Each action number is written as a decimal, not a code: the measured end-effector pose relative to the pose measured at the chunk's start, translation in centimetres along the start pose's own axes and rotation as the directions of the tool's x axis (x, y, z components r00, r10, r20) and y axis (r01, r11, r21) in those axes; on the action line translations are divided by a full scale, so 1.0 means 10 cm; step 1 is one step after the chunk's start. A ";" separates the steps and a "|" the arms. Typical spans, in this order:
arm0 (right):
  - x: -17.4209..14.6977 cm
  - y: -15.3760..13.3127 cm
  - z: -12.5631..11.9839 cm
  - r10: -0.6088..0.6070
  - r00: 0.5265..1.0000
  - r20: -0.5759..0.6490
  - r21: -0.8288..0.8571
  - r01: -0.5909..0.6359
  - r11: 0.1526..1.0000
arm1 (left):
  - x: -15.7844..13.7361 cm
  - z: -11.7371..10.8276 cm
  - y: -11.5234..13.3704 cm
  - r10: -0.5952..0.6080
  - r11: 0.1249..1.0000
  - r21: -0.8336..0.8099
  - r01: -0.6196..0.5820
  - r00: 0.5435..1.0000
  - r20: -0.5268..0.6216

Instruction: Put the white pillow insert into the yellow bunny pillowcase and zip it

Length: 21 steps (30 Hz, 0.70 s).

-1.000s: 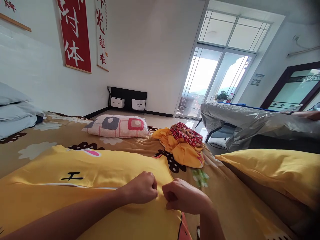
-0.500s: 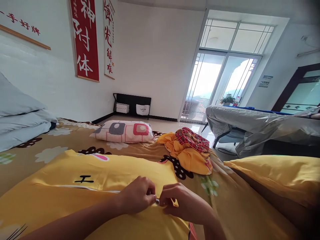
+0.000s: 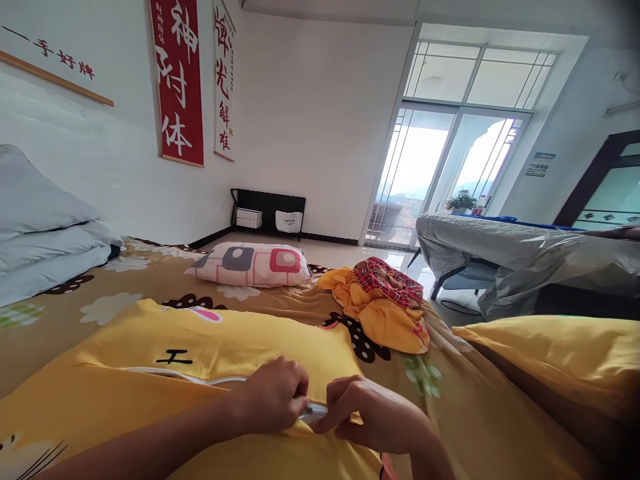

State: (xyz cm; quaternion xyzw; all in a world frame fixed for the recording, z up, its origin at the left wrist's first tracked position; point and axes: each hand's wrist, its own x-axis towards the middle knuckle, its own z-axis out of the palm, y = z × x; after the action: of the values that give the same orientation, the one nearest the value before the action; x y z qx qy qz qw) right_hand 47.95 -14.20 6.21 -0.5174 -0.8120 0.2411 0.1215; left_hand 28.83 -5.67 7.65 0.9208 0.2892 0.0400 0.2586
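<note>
A yellow pillowcase (image 3: 290, 333) with dark printed strokes and a pink ear shape lies in front of me. A white zipper (image 3: 227, 382) runs across it, its left stretch parted into a slit. My left hand (image 3: 277, 397) is closed, thumb and forefinger pinching the case's edge along the zipper. Just to its right, my right hand (image 3: 377, 410) is closed too, its fingers pinching the zipper's other side. A short stretch of white tape with a small greyish piece, perhaps the slider, shows between the hands. What lies under the fingers is hidden.
Behind the pillowcase lie a pink-and-grey patterned pillow (image 3: 255, 265) and a heap of yellow and red plaid cloth (image 3: 387, 293). Another yellow pillow (image 3: 560, 340) is at right. Folded pale bedding (image 3: 55, 233) is stacked left. A plastic-covered table (image 3: 500, 240) stands beyond the bed.
My hands have moved slightly apart, and more white zipper shows between them. The slit at left has widened a little. The view has shifted slightly.
</note>
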 end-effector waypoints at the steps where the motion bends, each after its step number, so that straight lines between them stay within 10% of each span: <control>1: 0.00 0.01 0.00 -0.003 1.000 -0.001 -0.009 0.003 1.000 | -0.02 -0.01 0.00 -0.003 1.000 0.006 0.003 1.000 -0.002; 13: 0.00 -0.05 -0.01 0.024 1.000 -0.008 -0.045 -0.025 0.999 | -0.49 -0.39 -0.43 -0.097 0.991 0.075 0.107 0.988 -0.121; 21: 0.17 -0.53 0.21 0.013 0.987 -0.159 -0.117 -0.032 0.993 | -0.62 -0.32 -0.49 0.070 0.948 0.319 0.014 0.966 -0.250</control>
State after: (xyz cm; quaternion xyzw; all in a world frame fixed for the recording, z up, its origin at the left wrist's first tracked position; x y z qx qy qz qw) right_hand 42.14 -15.11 7.06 -0.5505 -0.8068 0.1518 0.1515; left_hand 20.47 -4.20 8.44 0.9414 0.3097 0.1160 0.0666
